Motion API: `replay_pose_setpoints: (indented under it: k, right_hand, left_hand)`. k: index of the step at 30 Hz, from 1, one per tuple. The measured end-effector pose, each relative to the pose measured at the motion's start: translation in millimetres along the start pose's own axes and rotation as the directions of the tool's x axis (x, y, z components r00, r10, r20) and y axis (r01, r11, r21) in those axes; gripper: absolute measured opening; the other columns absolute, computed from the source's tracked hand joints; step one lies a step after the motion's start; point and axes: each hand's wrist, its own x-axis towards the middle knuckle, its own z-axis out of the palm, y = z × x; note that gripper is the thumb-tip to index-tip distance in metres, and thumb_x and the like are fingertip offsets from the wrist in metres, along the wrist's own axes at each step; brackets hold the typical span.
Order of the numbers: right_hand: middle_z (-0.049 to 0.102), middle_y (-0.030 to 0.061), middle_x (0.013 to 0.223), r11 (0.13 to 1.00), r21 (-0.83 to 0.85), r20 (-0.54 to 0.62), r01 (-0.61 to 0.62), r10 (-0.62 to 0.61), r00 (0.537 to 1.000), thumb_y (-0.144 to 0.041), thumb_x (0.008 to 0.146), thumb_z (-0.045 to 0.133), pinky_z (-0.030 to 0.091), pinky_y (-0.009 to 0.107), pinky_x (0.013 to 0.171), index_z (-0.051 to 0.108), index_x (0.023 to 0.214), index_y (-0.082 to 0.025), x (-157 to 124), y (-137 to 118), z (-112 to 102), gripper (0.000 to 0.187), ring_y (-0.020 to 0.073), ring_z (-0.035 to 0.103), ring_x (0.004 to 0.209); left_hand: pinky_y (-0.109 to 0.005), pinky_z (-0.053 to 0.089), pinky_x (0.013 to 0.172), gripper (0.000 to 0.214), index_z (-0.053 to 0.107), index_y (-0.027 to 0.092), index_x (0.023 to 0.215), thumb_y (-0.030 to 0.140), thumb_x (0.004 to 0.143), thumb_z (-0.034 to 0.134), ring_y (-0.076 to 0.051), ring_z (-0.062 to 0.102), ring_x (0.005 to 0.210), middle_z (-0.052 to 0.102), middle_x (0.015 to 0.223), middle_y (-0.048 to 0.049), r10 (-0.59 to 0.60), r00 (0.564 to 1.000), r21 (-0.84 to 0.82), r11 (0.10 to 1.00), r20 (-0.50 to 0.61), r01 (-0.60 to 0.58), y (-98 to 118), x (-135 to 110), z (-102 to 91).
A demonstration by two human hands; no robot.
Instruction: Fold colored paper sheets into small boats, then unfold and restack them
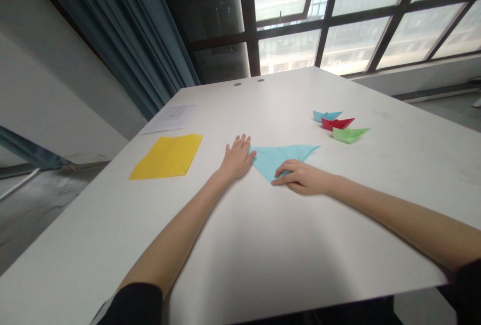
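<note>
A light blue sheet of paper [280,157], folded into a triangle, lies flat on the white table [263,245]. My left hand [236,157] lies flat and open at its left corner, thumb touching the edge. My right hand [302,177] rests on the near edge of the paper, fingers stretched along it and pressing the lower tip down. Neither hand lifts the paper.
A yellow paper stack [167,156] lies to the left, with a printed white sheet [171,118] behind it. Three folded paper boats sit at the right: blue [326,115], red [337,124] and green [349,135]. Windows and a dark curtain [124,29] stand beyond the table.
</note>
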Motion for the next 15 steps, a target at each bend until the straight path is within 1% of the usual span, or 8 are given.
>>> replay_pose_setpoints:
  k: [1, 2, 4, 6, 8, 15]
  right_hand:
    - [0.060, 0.0075, 0.100, 1.000, -0.002, 0.003, 0.000, 0.000, 1.000, -0.010, 0.081, 0.041, 0.039, 0.037, 0.084, 0.062, 0.107, -0.023, 0.4, -0.5, -0.6, 0.036, 0.0180, 0.051, 0.091]
    - [0.060, 0.0075, 0.100, 1.000, -0.005, 0.005, -0.001, 0.001, 1.000, -0.010, 0.081, 0.041, 0.039, 0.037, 0.084, 0.062, 0.107, -0.022, 0.8, -1.2, -1.2, 0.036, 0.0180, 0.050, 0.091]
    - [0.060, 0.0076, 0.100, 1.000, -0.011, 0.012, 0.001, 0.000, 1.000, -0.010, 0.082, 0.040, 0.039, 0.036, 0.084, 0.062, 0.107, -0.022, 1.4, -2.5, -2.5, 0.036, 0.0181, 0.050, 0.091]
    - [0.060, 0.0077, 0.100, 1.000, -0.015, 0.020, 0.004, -0.004, 1.000, -0.010, 0.082, 0.040, 0.039, 0.036, 0.083, 0.062, 0.107, -0.022, 1.8, -3.6, -3.5, 0.036, 0.0180, 0.050, 0.091]
    - [0.060, 0.0078, 0.101, 1.000, -0.020, 0.024, 0.007, -0.006, 1.000, -0.011, 0.082, 0.040, 0.039, 0.036, 0.084, 0.062, 0.108, -0.022, 2.0, -4.3, -4.0, 0.036, 0.0181, 0.050, 0.091]
    - [0.060, 0.0082, 0.101, 0.999, -0.032, 0.027, 0.007, -0.006, 1.000, -0.012, 0.083, 0.039, 0.039, 0.037, 0.083, 0.062, 0.109, -0.023, 2.1, -3.3, -2.4, 0.036, 0.0186, 0.051, 0.092]
  left_hand:
    - [-0.051, 0.017, 0.104, 0.061, 0.013, 0.019, 0.140, 0.051, 0.088, 0.008, -0.024, 0.007, 0.135, 0.010, 0.148, -0.0073, 0.064, 0.998, -0.010, 0.998, 0.021, -0.064, 2.8, -0.6, 0.6]
    - [-0.052, 0.016, 0.104, 0.062, 0.013, 0.020, 0.140, 0.053, 0.087, 0.009, -0.025, 0.007, 0.135, 0.010, 0.148, -0.0072, 0.103, 0.994, -0.015, 0.995, 0.045, -0.102, 5.1, -1.3, 1.6]
    - [-0.054, 0.015, 0.103, 0.065, 0.013, 0.021, 0.140, 0.057, 0.085, 0.011, -0.028, 0.009, 0.134, 0.010, 0.148, -0.0081, 0.131, 0.986, -0.017, 0.991, 0.103, -0.130, 7.9, -2.8, 4.0]
    - [-0.055, 0.015, 0.102, 0.068, 0.014, 0.022, 0.140, 0.060, 0.084, 0.012, -0.030, 0.011, 0.134, 0.012, 0.147, -0.0086, 0.122, 0.981, -0.014, 0.992, 0.153, -0.122, 8.7, -3.8, 5.9]
    - [-0.056, 0.016, 0.101, 0.069, 0.013, 0.024, 0.140, 0.062, 0.083, 0.011, -0.032, 0.011, 0.133, 0.012, 0.148, -0.0081, 0.114, 0.978, -0.010, 0.993, 0.173, -0.114, 8.3, -4.5, 6.7]
    - [-0.054, 0.017, 0.101, 0.072, 0.010, 0.031, 0.140, 0.068, 0.078, 0.011, -0.037, 0.010, 0.132, 0.009, 0.148, -0.0050, 0.041, 0.985, 0.030, 0.998, 0.168, -0.047, 7.5, -6.4, 8.2]
